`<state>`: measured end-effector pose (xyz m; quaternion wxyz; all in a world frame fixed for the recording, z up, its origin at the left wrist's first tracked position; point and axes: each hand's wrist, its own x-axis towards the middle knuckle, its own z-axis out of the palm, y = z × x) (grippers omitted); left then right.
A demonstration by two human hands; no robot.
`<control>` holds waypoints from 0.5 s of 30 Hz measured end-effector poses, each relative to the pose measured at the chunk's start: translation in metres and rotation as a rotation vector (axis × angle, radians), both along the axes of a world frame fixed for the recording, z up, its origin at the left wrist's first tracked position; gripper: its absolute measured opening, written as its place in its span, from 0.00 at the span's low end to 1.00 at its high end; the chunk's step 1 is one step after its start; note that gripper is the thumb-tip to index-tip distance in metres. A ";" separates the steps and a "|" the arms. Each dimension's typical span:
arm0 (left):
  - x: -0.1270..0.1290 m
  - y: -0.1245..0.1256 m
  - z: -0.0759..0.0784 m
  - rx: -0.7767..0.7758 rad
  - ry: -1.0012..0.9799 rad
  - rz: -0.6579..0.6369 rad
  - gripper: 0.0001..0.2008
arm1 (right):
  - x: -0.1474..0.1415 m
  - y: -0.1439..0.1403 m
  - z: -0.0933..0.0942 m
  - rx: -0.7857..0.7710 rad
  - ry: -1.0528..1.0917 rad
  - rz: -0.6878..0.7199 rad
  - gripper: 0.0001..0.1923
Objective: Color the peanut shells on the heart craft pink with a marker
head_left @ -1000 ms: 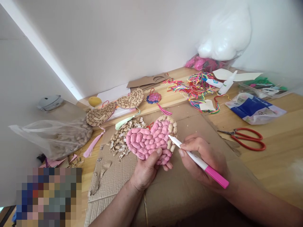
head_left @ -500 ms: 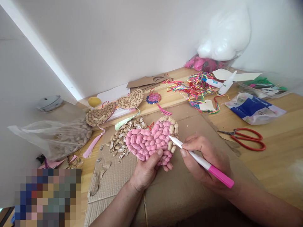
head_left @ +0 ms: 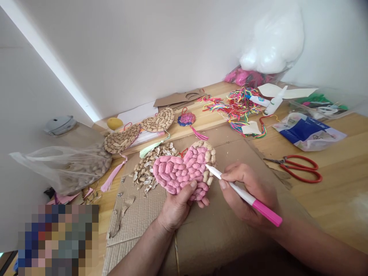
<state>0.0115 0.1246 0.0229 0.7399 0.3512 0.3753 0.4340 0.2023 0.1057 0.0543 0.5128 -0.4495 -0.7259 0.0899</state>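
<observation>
Above the brown corrugated cardboard sheet (head_left: 230, 245) on the wooden tabletop (head_left: 342, 180), the heart-shaped, peanut-covered plaque (head_left: 172, 172) is held in the left hand (head_left: 178, 207). The left fingers pinch its lower edge, thumb pressed to the front and the other fingers behind. Its surface is pink over the left lobe, centre and lower tip; peanuts along the outer right lobe are tan.

The right hand (head_left: 253, 189) grips a white marker with a pink end (head_left: 244, 196), pinched between thumb and index finger. The marker's tip is at the border of pink and tan; whether it makes contact cannot be told.

At the cardboard's far left corner lies a loose heap of tan peanut shells (head_left: 143, 168), partly behind the plaque. Beside the cardboard's right edge lie red-handled metal scissors (head_left: 285, 160). Toward the tabletop's far edge are a small round pink-and-blue ornament (head_left: 186, 119) and a tangled pile of multicoloured threads (head_left: 241, 104). By the tabletop's left edge stands a translucent plastic bag of peanuts (head_left: 89, 168).
</observation>
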 end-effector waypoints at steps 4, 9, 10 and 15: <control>0.000 0.001 -0.001 0.001 -0.029 0.013 0.19 | -0.003 -0.002 0.001 0.030 -0.057 -0.009 0.11; -0.001 0.000 -0.001 -0.021 -0.030 -0.003 0.20 | -0.002 -0.001 0.000 0.040 -0.015 -0.035 0.11; -0.001 0.000 -0.001 -0.018 -0.027 -0.003 0.19 | -0.002 -0.001 0.000 0.035 -0.022 -0.040 0.11; 0.000 0.001 0.000 -0.015 -0.030 0.013 0.19 | -0.003 -0.003 -0.001 0.018 -0.039 -0.026 0.10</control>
